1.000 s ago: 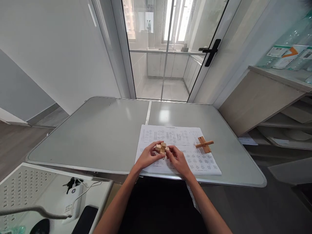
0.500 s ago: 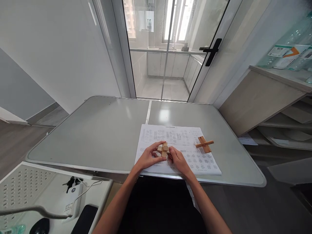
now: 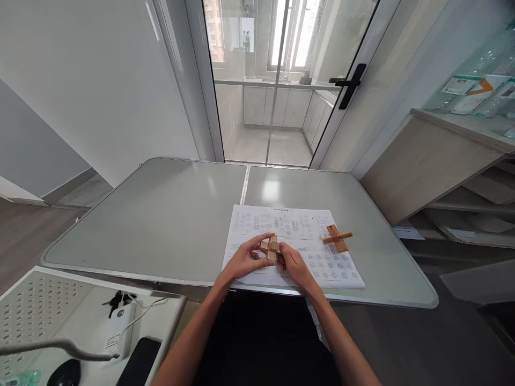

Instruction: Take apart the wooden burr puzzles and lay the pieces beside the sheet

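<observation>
Head view shows the small wooden puzzle (image 3: pixel 270 247) pinched between your two hands just above the printed sheet (image 3: pixel 295 228), near the table's near edge. Your left hand (image 3: pixel 243 260) clamps it from the left with thumb and fingers curled round it, and your right hand (image 3: pixel 293 262) closes on it from the right, fingertips pressed against the wood. The puzzle's lower half is hidden behind your fingers, so you cannot make out how its blocks join, and the small drawings on the sheet are too fine to read. On the sheet's right edge, well apart from your hands, lies a darker wooden cross piece (image 3: pixel 337 237). The sheet lies flat on a pale grey folding table (image 3: pixel 161 225) with a seam down its middle. At lower left a white perforated stand (image 3: pixel 48 305) carries a white device with a cable (image 3: pixel 118 321) and a black phone (image 3: pixel 139 362), partly cut off by the frame. Beyond the table stands a glass door with a black handle (image 3: pixel 348 84), and wooden shelves (image 3: pixel 450 177) run along the right.
</observation>
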### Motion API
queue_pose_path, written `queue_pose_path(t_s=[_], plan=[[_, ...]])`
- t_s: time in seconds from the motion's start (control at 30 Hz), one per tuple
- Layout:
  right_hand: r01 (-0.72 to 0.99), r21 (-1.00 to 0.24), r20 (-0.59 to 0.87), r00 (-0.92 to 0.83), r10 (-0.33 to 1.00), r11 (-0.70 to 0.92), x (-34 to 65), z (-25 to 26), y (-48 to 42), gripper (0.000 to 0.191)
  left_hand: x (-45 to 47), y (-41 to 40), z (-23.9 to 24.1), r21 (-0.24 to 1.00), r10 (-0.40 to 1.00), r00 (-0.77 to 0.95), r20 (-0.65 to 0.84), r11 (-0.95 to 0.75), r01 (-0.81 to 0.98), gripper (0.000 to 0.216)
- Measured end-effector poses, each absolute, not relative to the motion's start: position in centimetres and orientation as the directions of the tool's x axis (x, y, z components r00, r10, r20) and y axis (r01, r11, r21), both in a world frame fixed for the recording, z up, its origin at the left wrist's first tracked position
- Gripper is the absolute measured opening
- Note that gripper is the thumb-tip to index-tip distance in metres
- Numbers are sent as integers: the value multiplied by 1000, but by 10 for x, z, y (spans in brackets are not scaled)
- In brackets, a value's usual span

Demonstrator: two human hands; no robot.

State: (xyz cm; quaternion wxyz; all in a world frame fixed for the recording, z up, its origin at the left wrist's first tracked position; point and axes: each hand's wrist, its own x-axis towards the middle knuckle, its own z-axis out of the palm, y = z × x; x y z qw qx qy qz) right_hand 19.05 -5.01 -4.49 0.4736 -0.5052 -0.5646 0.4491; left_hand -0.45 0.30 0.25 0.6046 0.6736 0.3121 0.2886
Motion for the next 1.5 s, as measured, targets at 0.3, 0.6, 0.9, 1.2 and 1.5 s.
queue_pose_path(t_s=[0.3,0.6,0.9,1.2,1.5], plan=[[234,-966,107,-27,994,110,189,-44,-54,43,-5,4,0,994,764,645,-14,-61,94,80],[245,-960,126,-60,990,137,187,-41,-57,42,-6,3,1,995,757,654,17,-78,64,77],[210,-969,117,-83,990,132,188,-43,-58,44,-5,-1,9,995,761,647,47,-91,35,73],[203,-970,116,-102,988,135,189,-44,-57,47,-6,-2,10,994,766,641,50,-98,39,74],[238,-958,131,-124,984,158,188,-37,-59,45,-6,0,5,995,768,640,43,-87,38,77]])
